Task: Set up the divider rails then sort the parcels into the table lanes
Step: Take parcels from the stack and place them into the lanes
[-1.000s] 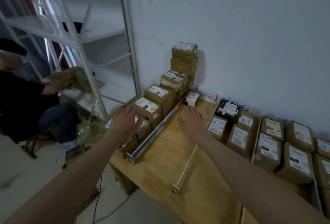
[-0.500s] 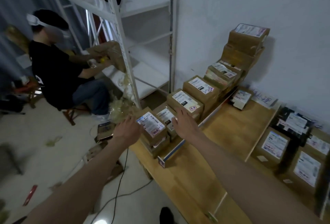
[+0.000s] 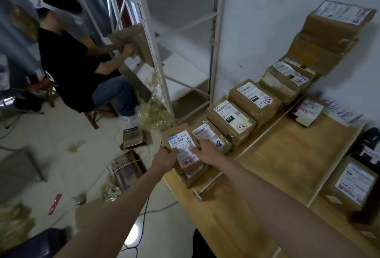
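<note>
While both hands pinched the front parcel [image 3: 183, 150] at the near end of the leftmost lane, left hand [image 3: 165, 160] and right hand [image 3: 203, 151] gripping opposite edges, a level lift clear of the divider rail [image 3: 265, 132] looked safest.

Both my arms extended forward, bare forearms converging from lower frame toward same spot. My left hand [image 3: 164, 160] at left edge of parcel [image 3: 182, 148], fingers curled round its side, thumb on top. My right hand [image 3: 202, 151] at parcel's right edge, thumb pressed on top face, fingers wrapped over far side. Hands close together, parcel between them, wrists roughly level, right forearm longer in view.
</note>
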Motion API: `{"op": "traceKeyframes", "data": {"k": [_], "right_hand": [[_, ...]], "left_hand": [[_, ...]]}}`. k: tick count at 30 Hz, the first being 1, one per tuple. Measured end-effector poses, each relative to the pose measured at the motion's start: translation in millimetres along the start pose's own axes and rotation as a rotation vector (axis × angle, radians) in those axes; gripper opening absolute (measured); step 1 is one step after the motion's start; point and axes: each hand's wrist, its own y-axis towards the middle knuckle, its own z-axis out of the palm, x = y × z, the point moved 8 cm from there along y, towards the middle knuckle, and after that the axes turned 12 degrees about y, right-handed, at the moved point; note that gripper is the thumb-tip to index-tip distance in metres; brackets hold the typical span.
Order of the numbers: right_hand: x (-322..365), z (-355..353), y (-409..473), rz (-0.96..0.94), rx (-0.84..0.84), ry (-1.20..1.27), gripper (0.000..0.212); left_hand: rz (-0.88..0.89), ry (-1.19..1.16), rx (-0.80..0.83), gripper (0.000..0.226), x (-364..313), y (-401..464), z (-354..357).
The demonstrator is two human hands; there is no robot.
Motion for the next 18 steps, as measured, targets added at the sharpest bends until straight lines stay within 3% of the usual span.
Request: {"op": "traceKeyframes", "data": {"k": [9,14,18], "right_hand": [[38.5,-18.8,-17.3,0.022,0.046,0.309,0.04],[66.4,-60.0,-36.6,-0.032,-0.14,0.363,0.045],[70.8,-100.0,-61.6,-0.031,-0.315,0.396,0.046]], "left_hand": [[0.315,0.18,-0.157,0.044,-62.1,-8.7,-58.8],[0.494,0.172,-0.246,0.055,-111.9,-18.1,-92.9],[0.635,0.205,-0.195,0.058,-161.5,-20.9,-96.8]]}}
